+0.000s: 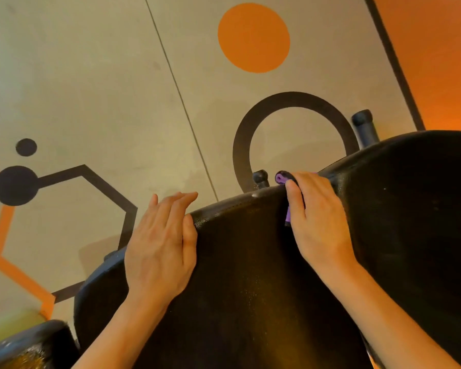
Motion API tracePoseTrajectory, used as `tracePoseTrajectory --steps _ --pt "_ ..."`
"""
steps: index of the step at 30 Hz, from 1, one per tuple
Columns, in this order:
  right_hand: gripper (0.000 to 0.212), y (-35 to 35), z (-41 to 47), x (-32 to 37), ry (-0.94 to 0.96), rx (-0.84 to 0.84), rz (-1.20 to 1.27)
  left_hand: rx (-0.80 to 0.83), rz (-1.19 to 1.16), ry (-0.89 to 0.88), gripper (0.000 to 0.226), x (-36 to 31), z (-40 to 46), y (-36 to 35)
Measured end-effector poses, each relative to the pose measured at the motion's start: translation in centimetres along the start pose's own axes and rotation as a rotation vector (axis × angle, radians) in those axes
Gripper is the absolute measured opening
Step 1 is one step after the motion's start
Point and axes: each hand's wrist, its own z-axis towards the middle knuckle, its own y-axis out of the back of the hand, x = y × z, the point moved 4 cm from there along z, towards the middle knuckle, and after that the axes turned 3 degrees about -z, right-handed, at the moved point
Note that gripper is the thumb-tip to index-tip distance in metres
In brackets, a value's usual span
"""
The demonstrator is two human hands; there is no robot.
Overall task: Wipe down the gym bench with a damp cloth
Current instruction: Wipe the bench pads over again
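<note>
right hand (317, 222), cloth (282, 178), bench (250, 262) edge

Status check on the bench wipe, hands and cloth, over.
Left hand flat on bench pad edge, empty. Right hand pressing purple cloth over the pad's top edge. Nothing in the way.

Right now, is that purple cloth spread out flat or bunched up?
Bunched up. Only small purple folds of the cloth show around the right hand, which presses it against the bench pad edge.
</note>
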Motion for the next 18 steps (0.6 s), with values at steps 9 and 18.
tracePoseTrajectory --steps 9,18 --pt "0.035 -2.3 -0.9 6.1 0.427 0.115 -0.104 -0.004 0.046 0.014 0.039 -0.3 0.2 0.4" --pt "0.033 -2.7 -0.4 5.7 0.245 -0.007 -0.164 0.052 -0.021 0.022 0.038 0.0 0.3 0.3"
